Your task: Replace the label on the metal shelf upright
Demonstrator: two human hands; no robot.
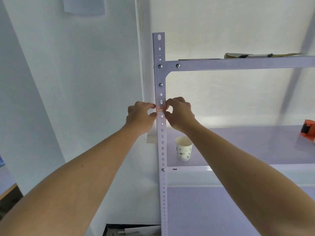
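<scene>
A white perforated metal upright [162,150] runs up the middle of the view. A small white label with red borders [160,109] lies across its front face, below the corner bracket. My left hand [140,116] is at the label's left end, with forefinger and thumb curled onto the upright's left edge. My right hand [179,113] mirrors it on the right, its fingertips pinching the label's right end. Both hands partly cover the label's ends.
A paper cup with green leaf print [183,148] stands on the white shelf board [238,145] just right of the upright. An orange tape dispenser [308,129] sits at the far right. The upper shelf [247,63] holds flat items. A dark box [119,229] lies below.
</scene>
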